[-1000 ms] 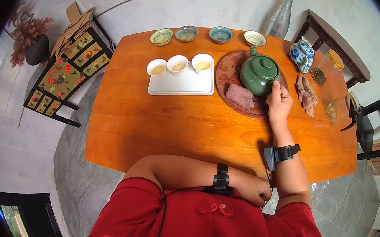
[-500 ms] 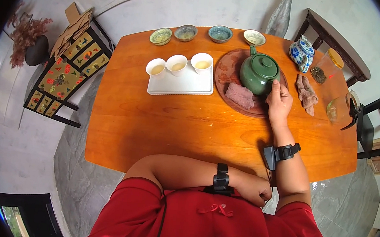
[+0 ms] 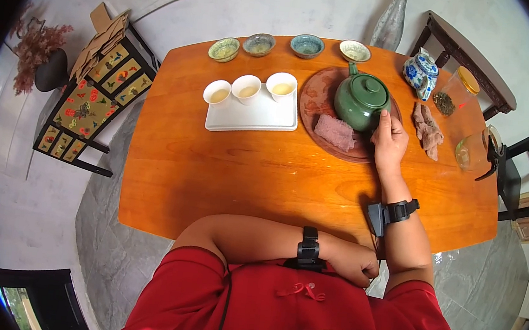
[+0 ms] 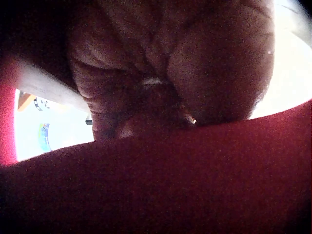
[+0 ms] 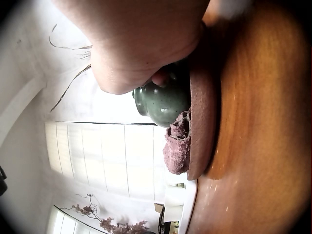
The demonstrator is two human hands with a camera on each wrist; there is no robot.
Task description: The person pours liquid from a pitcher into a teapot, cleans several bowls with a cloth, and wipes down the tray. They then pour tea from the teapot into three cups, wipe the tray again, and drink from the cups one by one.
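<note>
In the head view my right hand (image 3: 390, 143) grips the handle of a green lidded teapot (image 3: 361, 103). The pot sits on a round reddish-brown tray (image 3: 317, 94), its spout pointing away from me. A folded mauve cloth (image 3: 335, 133) lies on the tray beside the pot. From the right wrist, the teapot (image 5: 168, 105) is partly hidden behind my hand (image 5: 146, 53), with the cloth (image 5: 177, 148) below. My left hand (image 3: 357, 263) rests at my front by the near table edge, fingers loosely curled and holding nothing; red clothing covers part of it in the left wrist view.
Left of the round tray, three white cups (image 3: 246, 89) of pale tea stand on a white tray (image 3: 252, 122). Several bowls (image 3: 307, 46) line the far edge. At right are a blue-and-white teapot (image 3: 420, 75), a yellow-lidded jar (image 3: 456, 93), a crumpled brown cloth (image 3: 427, 131) and a glass pitcher (image 3: 471, 153).
</note>
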